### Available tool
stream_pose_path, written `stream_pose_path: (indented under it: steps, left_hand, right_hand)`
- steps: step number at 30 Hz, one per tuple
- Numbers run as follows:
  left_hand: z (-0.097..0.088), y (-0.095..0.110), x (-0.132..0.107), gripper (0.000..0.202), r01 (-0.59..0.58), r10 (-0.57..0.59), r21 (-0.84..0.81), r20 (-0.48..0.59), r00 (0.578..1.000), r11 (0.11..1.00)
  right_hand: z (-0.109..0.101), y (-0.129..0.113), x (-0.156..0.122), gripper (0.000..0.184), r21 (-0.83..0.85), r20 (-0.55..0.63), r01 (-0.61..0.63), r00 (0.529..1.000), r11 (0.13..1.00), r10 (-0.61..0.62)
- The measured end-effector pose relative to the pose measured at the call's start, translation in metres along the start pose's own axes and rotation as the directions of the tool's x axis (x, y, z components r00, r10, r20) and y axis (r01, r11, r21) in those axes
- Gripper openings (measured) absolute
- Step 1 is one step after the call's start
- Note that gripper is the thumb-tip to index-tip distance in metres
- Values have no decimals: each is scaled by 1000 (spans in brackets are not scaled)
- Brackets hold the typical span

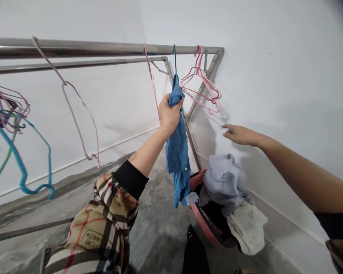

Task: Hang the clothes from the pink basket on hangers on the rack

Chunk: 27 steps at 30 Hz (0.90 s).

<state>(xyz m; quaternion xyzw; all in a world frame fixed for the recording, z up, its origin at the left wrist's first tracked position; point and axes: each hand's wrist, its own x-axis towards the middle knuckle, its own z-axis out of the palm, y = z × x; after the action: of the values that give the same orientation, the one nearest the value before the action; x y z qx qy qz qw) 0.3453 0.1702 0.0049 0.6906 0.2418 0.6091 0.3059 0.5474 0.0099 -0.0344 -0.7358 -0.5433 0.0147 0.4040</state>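
A blue garment, maybe a shirt [177, 148], hangs from a teal hanger [175, 59] hooked over the metal rail. My left hand [171, 114] is closed around its upper part, just below the hanger's hook. Most of the hanger is hidden inside the cloth. Out to the right, my right hand [238, 134] holds nothing; its fingers stretch to the left, apart from the garment. Above and left of that hand, red and pink hangers [201, 89] hang bunched at the end of the rail. Below it is the laundry pile.
A pink basket [202, 222] on the concrete floor holds grey clothes [225, 179] and a whitish cloth [247, 228] draped over its rim. The steel rail [103, 48] runs leftward, carrying a bare pinkish hanger [77, 114]. Several tangled hangers [8, 106] hang at far left. White walls meet behind.
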Motion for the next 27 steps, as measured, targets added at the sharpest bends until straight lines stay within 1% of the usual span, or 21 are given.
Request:
stream_pose_path:
  steps: [1, 2, 4, 7, 10, 11, 12, 13, 14, 15, 16, 17, 18, 19, 20, 21, 22, 24, 25, 26, 27]
  left_hand:
    - [-3, 1, -3, 5, -89, 92, 120, -17, 996, 989]
    - [-7, 1, -6, 8, -173, 180, 238, -6, 984, 956]
    - [-15, 3, -12, 17, -299, 303, 432, 60, 951, 851]
    - [-25, 3, -20, 22, -387, 380, 603, 146, 913, 698]
    - [-32, -2, -29, 19, -414, 389, 680, 200, 899, 605]
    - [-34, -4, -32, 18, -413, 366, 682, 223, 904, 604]
    - [-34, -6, -36, 17, -394, 316, 670, 243, 917, 629]
    - [-35, -9, -41, 17, -342, 227, 640, 258, 939, 688]
    - [-34, -11, -47, 18, -257, 108, 598, 274, 956, 759]
    - [-33, -13, -55, 18, -153, -20, 551, 296, 955, 820]
    - [-31, -15, -65, 19, -50, -136, 508, 323, 937, 860]
    - [-29, -16, -78, 20, 35, -227, 474, 353, 908, 880]
    - [-28, -17, -95, 21, 88, -282, 455, 380, 881, 886]
    - [-28, -18, -115, 22, 112, -308, 445, 399, 864, 889]
    - [-31, -18, -139, 24, 140, -337, 435, 417, 844, 889]
    - [-36, -19, -166, 26, 170, -364, 426, 431, 826, 889]
    - [-44, -21, -197, 28, 200, -390, 418, 438, 810, 886]
    - [-67, -29, -264, 30, 259, -437, 407, 442, 783, 876]
    - [-82, -36, -297, 31, 306, -470, 391, 447, 761, 868]
    - [-97, -43, -328, 31, 398, -510, 321, 474, 718, 859]
    - [-113, -50, -357, 27, 477, -544, 274, 535, 646, 835]
  right_hand:
    - [10, -3, -1, 35, 11, 52, 1, 999, 1000, -2]
    - [18, -7, -2, 35, 24, 104, 3, 995, 1000, -5]
    - [28, -14, -3, 35, 54, 187, 9, 982, 999, -19]
    - [35, -27, -9, 34, 107, 264, 22, 963, 994, -50]
    - [41, -39, -21, 32, 159, 305, 28, 949, 987, -76]
    - [45, -42, -25, 31, 187, 330, 9, 941, 982, -72]
    - [49, -45, -29, 32, 222, 369, -31, 928, 975, -54]
    - [54, -47, -31, 35, 262, 417, -89, 909, 961, -29]
    - [60, -48, -33, 38, 307, 461, -160, 887, 938, 0]
    - [67, -49, -34, 41, 363, 495, -232, 869, 902, 24]
    - [75, -50, -35, 43, 428, 512, -296, 858, 854, 40]
    - [84, -50, -38, 45, 498, 519, -350, 853, 793, 52]
    - [95, -50, -44, 46, 572, 525, -413, 848, 709, 71]
    - [106, -49, -53, 46, 635, 540, -479, 836, 606, 95]
    - [120, -49, -67, 45, 673, 569, -543, 814, 503, 116]
    - [135, -48, -86, 43, 692, 607, -617, 778, 375, 162]
    - [152, -47, -110, 42, 690, 623, -638, 764, 342, 168]
    - [190, -42, -171, 43, 671, 646, -673, 737, 312, 201]
    - [210, -38, -204, 40, 664, 654, -705, 709, 249, 264]
    - [229, -33, -236, 36, 646, 667, -732, 679, 215, 308]
    - [246, -28, -266, 32, 621, 666, -754, 652, 214, 362]
